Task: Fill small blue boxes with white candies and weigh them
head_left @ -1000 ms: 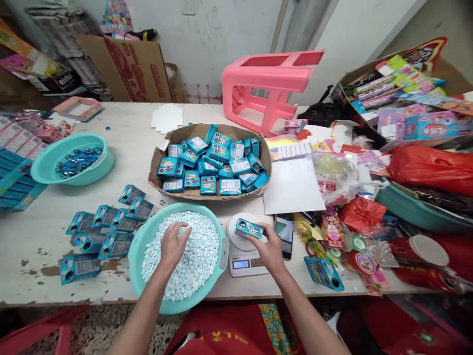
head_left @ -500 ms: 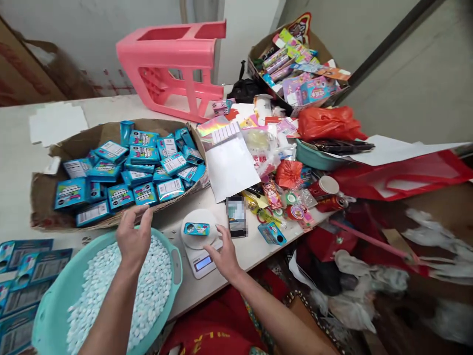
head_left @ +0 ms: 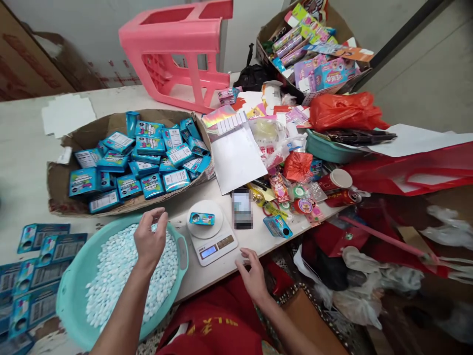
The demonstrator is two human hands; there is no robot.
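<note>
A small blue candy box lies flat on the round plate of a white kitchen scale, whose display is lit. My right hand hovers off the table's front edge, right of the scale, fingers apart and holding nothing. Over the teal basin my left hand is raised, thumb and fingers spread, with nothing seen in it. Small white and pale blue candies fill the basin. Behind it, a cut-down cardboard box holds many blue candy boxes.
Flat blue cartons lie left of the basin. A phone and another blue box are right of the scale. Candy clutter, a red bag and a carton of toys stand farther right. A pink stool lies at the back.
My right hand has drawn back from the scale toward the table edge, leaving the blue candy box on the plate. My left hand stays over the basin. The view has shifted a little.
</note>
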